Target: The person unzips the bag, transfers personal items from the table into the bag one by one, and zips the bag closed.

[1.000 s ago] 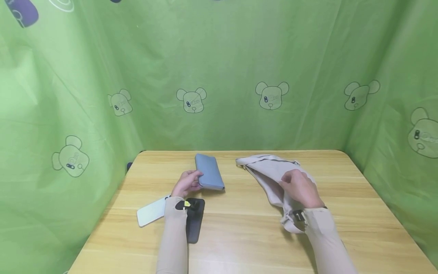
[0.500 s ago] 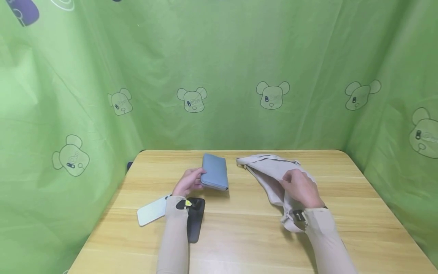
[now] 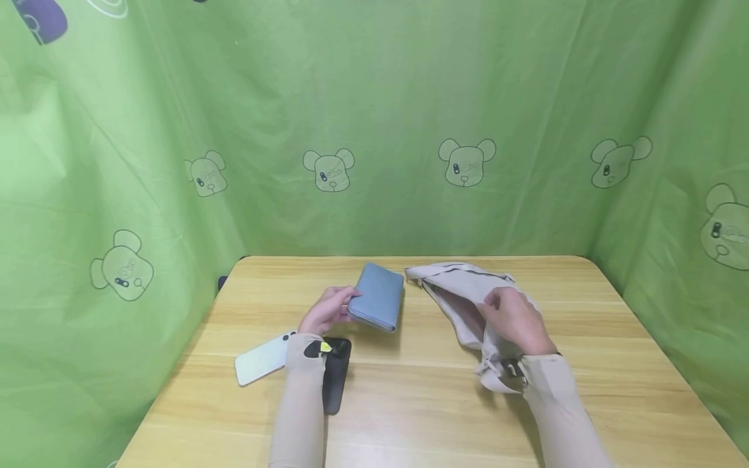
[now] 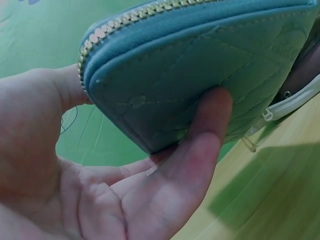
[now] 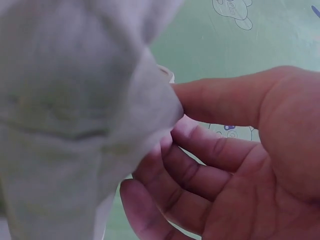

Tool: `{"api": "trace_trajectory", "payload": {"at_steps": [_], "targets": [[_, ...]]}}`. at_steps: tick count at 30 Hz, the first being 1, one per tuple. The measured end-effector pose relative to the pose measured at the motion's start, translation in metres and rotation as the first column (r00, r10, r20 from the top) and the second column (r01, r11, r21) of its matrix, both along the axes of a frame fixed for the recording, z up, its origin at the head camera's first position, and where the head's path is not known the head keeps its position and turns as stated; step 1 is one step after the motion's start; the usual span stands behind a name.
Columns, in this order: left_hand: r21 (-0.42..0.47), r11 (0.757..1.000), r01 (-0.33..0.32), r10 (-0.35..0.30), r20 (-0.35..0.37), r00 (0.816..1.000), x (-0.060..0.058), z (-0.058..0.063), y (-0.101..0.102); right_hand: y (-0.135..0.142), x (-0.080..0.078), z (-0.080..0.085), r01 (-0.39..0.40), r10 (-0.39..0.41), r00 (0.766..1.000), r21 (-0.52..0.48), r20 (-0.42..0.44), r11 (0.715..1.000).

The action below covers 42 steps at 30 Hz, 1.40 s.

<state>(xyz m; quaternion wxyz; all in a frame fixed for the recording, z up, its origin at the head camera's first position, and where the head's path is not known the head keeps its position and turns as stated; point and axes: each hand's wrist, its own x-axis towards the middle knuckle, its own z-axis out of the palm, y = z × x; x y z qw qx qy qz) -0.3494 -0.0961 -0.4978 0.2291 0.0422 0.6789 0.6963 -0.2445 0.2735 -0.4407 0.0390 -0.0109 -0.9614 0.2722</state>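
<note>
The left hand (image 3: 328,310) pinches a blue, boxy wallet (image 3: 377,297), rounded at the corners, its quilted face edged by a metal-toothed zip (image 4: 120,21). It tilts above the wood-grained table (image 3: 409,409), near the bag. Well apart from that hand, the right hand (image 3: 517,322) pinches the soft, creased cloth of the pale bag (image 3: 468,284), whose mouth gapes. A smooth white phone (image 3: 260,361) lies near the left sleeve (image 3: 300,409).

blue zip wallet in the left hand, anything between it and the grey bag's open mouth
Nothing visible: in the head view, no other object lies between the blue rectangular zip wallet and the open mouth of the light grey fabric bag. The right hand pinches the bag's edge, on the opening's side away from the wallet.
</note>
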Motion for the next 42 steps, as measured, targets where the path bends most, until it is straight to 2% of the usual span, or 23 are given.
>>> {"api": "trace_trajectory", "payload": {"at_steps": [3, 9, 18, 25, 29, 33, 42], "targets": [[0.007, 1.000, 0.022, -0.022, -0.006, 1.000, 0.001, 0.001, 0.002, 0.000, 0.000, 0.000, 0.001, -0.001, 1.000, -0.009, 0.003, 1.000], [0.039, 0.992, 0.119, -0.118, -0.038, 0.992, 0.004, 0.003, 0.006, 0.001, 0.001, 0.000, -0.004, 0.004, 1.000, -0.019, 0.004, 1.000], [0.036, 0.979, 0.201, -0.201, -0.010, 0.980, 0.010, 0.001, 0.026, 0.000, 0.000, 0.000, -0.008, 0.007, 1.000, -0.017, -0.010, 1.000], [0.092, 0.976, 0.200, -0.202, 0.022, 0.979, 0.011, -0.013, 0.040, -0.002, -0.001, 0.002, -0.020, 0.020, 1.000, -0.015, -0.025, 1.000], [0.170, 0.968, 0.184, -0.198, 0.066, 0.978, 0.011, -0.021, 0.047, -0.003, -0.001, 0.002, -0.030, 0.029, 0.999, -0.018, -0.032, 0.999], [0.238, 0.958, 0.158, -0.189, 0.114, 0.975, 0.011, -0.024, 0.054, -0.002, -0.002, 0.002, -0.038, 0.037, 0.998, -0.018, -0.047, 0.999], [0.225, 0.959, 0.170, -0.196, 0.097, 0.976, 0.015, -0.031, 0.072, -0.003, 0.000, 0.001, -0.063, 0.062, 0.995, -0.007, -0.076, 0.998]]}}
